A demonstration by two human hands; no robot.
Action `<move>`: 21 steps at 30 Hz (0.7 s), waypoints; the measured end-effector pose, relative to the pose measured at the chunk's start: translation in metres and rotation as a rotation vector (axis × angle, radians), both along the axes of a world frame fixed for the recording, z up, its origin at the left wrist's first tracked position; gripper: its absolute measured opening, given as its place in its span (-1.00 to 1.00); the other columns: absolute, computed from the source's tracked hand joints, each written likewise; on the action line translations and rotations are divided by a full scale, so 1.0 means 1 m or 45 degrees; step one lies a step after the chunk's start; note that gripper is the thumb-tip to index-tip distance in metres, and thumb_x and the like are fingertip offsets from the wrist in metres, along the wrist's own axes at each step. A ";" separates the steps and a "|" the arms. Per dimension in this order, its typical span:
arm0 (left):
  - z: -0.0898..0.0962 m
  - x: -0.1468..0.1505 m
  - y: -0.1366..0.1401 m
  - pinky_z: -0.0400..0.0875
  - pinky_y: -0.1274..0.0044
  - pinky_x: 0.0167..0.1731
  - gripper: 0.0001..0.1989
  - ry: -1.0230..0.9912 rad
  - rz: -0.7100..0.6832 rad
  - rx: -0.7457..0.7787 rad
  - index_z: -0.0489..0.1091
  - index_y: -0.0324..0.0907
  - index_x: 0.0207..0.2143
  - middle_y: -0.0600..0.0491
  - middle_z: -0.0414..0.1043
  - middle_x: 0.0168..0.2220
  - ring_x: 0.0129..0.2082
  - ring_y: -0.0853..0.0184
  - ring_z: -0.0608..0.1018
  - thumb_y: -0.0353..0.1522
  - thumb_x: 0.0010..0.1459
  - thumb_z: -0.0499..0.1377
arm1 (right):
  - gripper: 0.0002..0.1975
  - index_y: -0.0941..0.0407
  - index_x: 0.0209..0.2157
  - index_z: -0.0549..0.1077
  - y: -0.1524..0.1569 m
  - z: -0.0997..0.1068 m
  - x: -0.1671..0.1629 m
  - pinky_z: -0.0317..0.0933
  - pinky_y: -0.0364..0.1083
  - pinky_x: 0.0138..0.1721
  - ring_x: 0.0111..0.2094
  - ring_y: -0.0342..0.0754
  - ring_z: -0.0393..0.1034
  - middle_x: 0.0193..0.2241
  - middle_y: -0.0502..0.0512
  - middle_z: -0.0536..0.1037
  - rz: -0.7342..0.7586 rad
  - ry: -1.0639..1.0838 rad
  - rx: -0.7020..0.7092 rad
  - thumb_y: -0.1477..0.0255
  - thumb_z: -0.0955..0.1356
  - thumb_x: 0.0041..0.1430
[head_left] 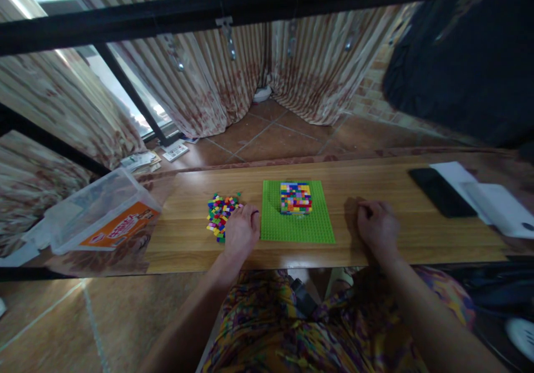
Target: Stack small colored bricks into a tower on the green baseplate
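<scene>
My left hand (242, 229) is closed at the right side of a pile of loose coloured toy bricks (217, 217), covering some of them. A tiny dark blue spot shows at its fingertips, too small to make out. Just right of those fingers lies a green studded baseplate (298, 231). On its upper middle stands a multicoloured block built of toy bricks (296, 198). Neither hand touches that block. My right hand (378, 227) rests on the wood in a loose fist, to the right of the baseplate, and nothing shows in it.
The wooden table (342, 184) is long and narrow. To the left a clear plastic box (104, 212) with an orange label lies tilted. A black flat object (441, 192) and white items (503, 209) are at the right end. A dark bar (267, 6) crosses above.
</scene>
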State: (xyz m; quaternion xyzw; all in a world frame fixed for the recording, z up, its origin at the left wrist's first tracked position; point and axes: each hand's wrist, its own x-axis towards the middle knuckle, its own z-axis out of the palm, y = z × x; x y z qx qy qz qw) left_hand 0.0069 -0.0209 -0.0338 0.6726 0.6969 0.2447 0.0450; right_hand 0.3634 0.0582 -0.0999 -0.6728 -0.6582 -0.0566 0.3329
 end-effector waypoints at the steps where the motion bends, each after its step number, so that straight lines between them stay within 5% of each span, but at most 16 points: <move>1: 0.001 -0.001 0.000 0.46 0.43 -0.16 -0.81 0.041 0.008 -0.029 0.47 -0.13 -0.29 -0.02 0.56 -0.32 -0.23 0.21 0.60 -0.44 0.31 0.07 | -0.72 0.16 -0.30 0.57 0.000 0.000 0.000 0.26 0.00 -0.22 -0.26 0.07 0.41 -0.32 0.23 0.55 0.002 0.006 -0.003 0.34 0.25 0.25; 11: 0.006 -0.008 0.003 0.47 0.44 -0.17 -0.82 0.178 0.029 -0.227 0.51 -0.16 -0.30 -0.07 0.60 -0.21 -0.19 0.19 0.63 -0.51 0.23 0.12 | -0.72 0.14 -0.30 0.57 -0.001 -0.001 0.000 0.26 0.04 -0.16 -0.23 0.10 0.39 -0.33 0.25 0.55 0.015 0.038 -0.004 0.34 0.25 0.25; 16: 0.007 -0.006 0.010 0.48 0.49 -0.24 -0.86 -0.158 0.089 -0.139 0.48 -0.14 -0.24 0.06 0.58 -0.32 -0.29 0.28 0.62 -0.50 0.16 0.21 | -0.74 0.14 -0.29 0.57 0.000 0.000 -0.002 0.26 0.03 -0.16 -0.23 0.09 0.39 -0.32 0.25 0.55 0.028 0.057 0.006 0.37 0.25 0.25; 21: 0.014 0.003 0.016 0.49 0.53 -0.26 -0.91 -0.520 -0.107 0.018 0.49 -0.15 -0.35 0.10 0.56 -0.36 -0.36 0.37 0.59 -0.48 0.15 0.21 | -0.73 0.16 -0.29 0.57 -0.001 0.002 -0.004 0.25 0.02 -0.14 -0.22 0.09 0.39 -0.31 0.26 0.56 0.031 0.061 -0.007 0.39 0.25 0.26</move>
